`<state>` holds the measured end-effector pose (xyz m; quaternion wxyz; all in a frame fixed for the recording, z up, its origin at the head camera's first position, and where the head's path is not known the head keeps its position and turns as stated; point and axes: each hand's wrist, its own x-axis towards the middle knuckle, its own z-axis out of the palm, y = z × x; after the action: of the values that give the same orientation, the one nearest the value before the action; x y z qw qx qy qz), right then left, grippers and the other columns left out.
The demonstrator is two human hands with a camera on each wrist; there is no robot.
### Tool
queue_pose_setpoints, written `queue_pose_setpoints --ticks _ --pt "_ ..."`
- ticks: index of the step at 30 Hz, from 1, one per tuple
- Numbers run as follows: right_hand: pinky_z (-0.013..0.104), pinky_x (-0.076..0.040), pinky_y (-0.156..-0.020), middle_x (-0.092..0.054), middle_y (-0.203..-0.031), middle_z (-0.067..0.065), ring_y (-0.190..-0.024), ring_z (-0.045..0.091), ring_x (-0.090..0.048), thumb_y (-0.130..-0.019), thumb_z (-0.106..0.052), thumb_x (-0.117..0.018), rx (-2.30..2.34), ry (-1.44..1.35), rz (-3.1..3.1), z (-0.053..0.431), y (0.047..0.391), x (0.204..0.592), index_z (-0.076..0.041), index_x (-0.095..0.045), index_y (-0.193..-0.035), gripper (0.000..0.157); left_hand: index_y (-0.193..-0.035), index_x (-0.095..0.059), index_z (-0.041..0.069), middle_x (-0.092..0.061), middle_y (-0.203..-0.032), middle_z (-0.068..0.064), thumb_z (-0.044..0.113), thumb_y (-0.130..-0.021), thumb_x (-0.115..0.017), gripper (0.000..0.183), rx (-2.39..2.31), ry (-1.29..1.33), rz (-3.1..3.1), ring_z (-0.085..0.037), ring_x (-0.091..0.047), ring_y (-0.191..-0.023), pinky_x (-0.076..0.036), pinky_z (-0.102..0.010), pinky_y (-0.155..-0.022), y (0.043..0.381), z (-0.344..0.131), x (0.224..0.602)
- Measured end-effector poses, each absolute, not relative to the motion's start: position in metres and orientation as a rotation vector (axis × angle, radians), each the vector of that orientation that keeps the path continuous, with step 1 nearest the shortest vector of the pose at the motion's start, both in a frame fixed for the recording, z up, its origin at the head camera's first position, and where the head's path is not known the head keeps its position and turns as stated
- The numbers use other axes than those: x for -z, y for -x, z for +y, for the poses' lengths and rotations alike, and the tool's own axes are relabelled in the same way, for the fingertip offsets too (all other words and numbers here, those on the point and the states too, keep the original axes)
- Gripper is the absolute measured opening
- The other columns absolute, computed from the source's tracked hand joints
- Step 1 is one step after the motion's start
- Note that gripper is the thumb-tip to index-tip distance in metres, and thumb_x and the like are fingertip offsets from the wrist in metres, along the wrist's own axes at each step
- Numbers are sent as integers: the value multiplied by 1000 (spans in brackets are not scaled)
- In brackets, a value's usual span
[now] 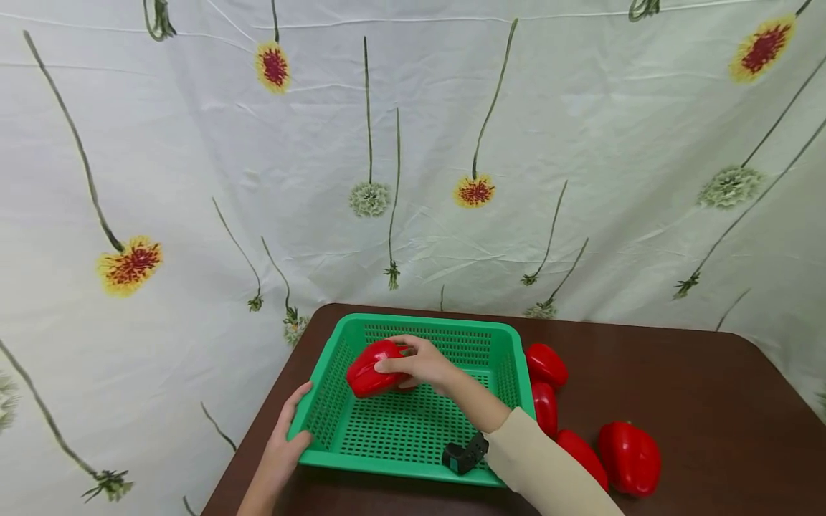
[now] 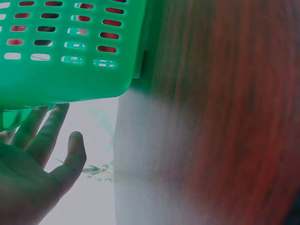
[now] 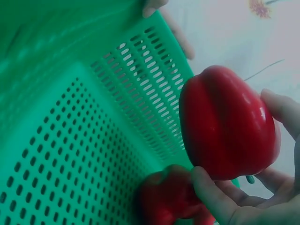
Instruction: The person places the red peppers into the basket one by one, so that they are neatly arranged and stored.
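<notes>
1. Head view: the right hand (image 1: 422,364) grips a pepper (image 1: 373,369) over the left half of the basket (image 1: 387,466). A firm but gentle hold should suit its glossy skin. The left hand (image 1: 281,446), fingers loosely extended, rests at the basket's left rim; steady pressure there should stop sliding. Loose peppers (image 1: 629,459) lie right of the basket.
2. Left wrist view: the fingertips disappear behind the basket's edge, the thumb standing apart. Better to press lightly than lift.
3. Right wrist view: thumb and fingers hold the pepper by its stem end. A second pepper (image 3: 168,194) sits inside the basket, lower down; moving slowly should avoid knocking it.
</notes>
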<state>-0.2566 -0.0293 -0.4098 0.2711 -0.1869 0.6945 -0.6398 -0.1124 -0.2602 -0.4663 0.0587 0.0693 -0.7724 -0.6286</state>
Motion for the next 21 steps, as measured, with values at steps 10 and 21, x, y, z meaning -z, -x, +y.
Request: queue_pose_setpoints --ticks 10,21 --pt "46 -55 -75 -56 -116 13 -99 29 -59 -83 -19 -74 1645 516 1913 -32 262 420 -4 -52 -135 59 -154 -22 19 -21 -152 -15 -8 -83 -40 78 1905 -255 -2358 -32 -35 -115 -39 -35 -79 114 -259 466" --pt "41 -55 -73 -62 -103 13 -89 16 -58 -83 -8 -73 1396 792 2032 -34 261 431 4 -63 -116 37 -153 -24 18 -24 -150 -17 -7 -83 -41 77 1887 -244 -2343 -33 -39 -114 -42 -34 -76 114 -259 467"
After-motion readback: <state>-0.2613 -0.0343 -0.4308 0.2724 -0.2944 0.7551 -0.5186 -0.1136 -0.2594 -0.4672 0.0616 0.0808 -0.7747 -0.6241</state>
